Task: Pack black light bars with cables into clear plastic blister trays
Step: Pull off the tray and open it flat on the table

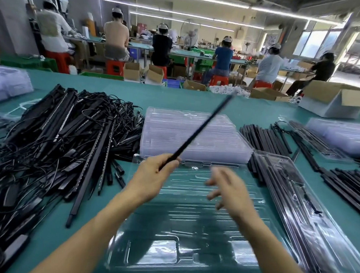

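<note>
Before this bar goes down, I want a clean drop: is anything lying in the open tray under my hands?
Nothing visible lies in the open tray. The left hand holds the bar above it. Only the empty right hand hovers over the tray, blurred.

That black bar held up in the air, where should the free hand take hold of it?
Probably mid-length. The black bar is long and thin, slanting up and away from the left hand, which pinches only its near end. The right hand is open to its right, so coming in from the right would steady the far end.
</note>
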Available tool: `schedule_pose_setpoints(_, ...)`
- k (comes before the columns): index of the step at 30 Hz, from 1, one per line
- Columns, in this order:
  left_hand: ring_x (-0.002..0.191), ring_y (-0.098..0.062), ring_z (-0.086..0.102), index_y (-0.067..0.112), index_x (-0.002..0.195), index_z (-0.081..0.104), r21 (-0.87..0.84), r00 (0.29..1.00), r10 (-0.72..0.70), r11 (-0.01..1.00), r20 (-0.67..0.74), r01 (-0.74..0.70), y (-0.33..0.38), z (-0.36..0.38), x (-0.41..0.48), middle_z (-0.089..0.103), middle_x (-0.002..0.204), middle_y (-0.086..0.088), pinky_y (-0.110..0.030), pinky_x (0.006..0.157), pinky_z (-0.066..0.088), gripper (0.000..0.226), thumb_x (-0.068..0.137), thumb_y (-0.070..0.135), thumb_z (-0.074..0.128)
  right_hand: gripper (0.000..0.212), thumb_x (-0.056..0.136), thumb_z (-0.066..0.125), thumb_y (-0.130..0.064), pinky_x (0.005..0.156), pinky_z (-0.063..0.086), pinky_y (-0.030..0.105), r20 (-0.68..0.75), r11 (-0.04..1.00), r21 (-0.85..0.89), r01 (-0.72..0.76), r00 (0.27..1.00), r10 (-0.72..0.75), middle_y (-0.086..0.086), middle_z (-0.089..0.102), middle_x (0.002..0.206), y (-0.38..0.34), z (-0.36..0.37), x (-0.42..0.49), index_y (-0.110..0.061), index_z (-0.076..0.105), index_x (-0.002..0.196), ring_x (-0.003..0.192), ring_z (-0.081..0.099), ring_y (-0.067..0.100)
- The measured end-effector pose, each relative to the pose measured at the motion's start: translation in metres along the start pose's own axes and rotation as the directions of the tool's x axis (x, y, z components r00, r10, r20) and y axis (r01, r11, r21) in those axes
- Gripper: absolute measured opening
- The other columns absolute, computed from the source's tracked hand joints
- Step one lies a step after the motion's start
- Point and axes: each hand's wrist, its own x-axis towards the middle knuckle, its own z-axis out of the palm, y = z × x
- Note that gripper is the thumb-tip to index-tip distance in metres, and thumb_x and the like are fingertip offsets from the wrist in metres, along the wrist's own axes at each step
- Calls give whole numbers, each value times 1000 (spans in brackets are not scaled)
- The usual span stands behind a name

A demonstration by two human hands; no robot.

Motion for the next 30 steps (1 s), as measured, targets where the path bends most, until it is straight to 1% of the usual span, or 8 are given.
schedule_pose_setpoints(4,82,4,65,63,112,54,431,971,19,894,239,-124,-20,-19,-21,71,93,28,-29,74,53,43,81,84,33,32,101,45,-39,57,53,31,-209,883,468,28,975,80,7,69,98,17,-55,12,-27,48,131,75,70,20)
schedule_pose_setpoints(8,88,10,64,57,112,62,330,945,46,930,324,-159,-30,-18,-34,67,94,38,-20,76,50,39,80,73,48,21,80,68,-8,53,55,21,-110,892,446,-76,984,139,15,69,83,32,-75,8,-1,68,100,65,70,20)
schedule_pose_setpoints(12,73,-1,66,28,92,77,280,986,149,946,69,-163,-39,-27,-40,69,74,22,-30,67,53,24,92,45,59,18,72,71,2,60,58,21,-122,902,417,-110,977,176,19,69,80,45,-93,1,6,68,89,63,69,22)
schedule_pose_setpoints(15,50,-5,54,30,85,72,378,981,91,926,-174,-19,-51,-44,-45,61,59,15,-28,48,43,24,97,38,54,9,78,66,9,60,58,21,-173,896,430,-112,964,204,19,66,81,52,-107,1,6,65,87,64,68,23)
schedule_pose_setpoints(18,45,-4,50,29,79,71,383,939,1,913,-343,139,-58,-58,-49,58,52,16,-28,47,40,25,99,30,55,13,77,67,8,62,59,23,-122,935,329,-137,975,185,20,66,82,58,-110,0,8,65,90,68,67,26)
schedule_pose_setpoints(23,34,-9,57,27,81,69,215,935,-142,952,-325,219,-65,-58,-62,60,43,2,-16,40,45,23,99,27,55,17,71,75,4,64,59,22,-93,996,82,-28,995,36,19,72,78,67,-103,-3,2,71,87,68,70,26)
schedule_pose_setpoints(27,37,-13,60,29,79,68,168,938,-208,951,-278,261,-65,-56,-65,63,46,-1,-14,42,46,17,95,30,62,15,65,74,1,63,58,22,-124,958,288,-14,991,52,18,71,78,73,-105,3,0,72,81,66,70,24)
schedule_pose_setpoints(30,38,-12,61,27,81,69,159,936,-235,946,-263,283,-62,-57,-64,66,50,2,-13,42,45,11,91,29,67,19,63,75,-1,64,58,22,-103,955,293,-38,992,71,17,71,78,76,-106,7,1,72,82,66,70,24)
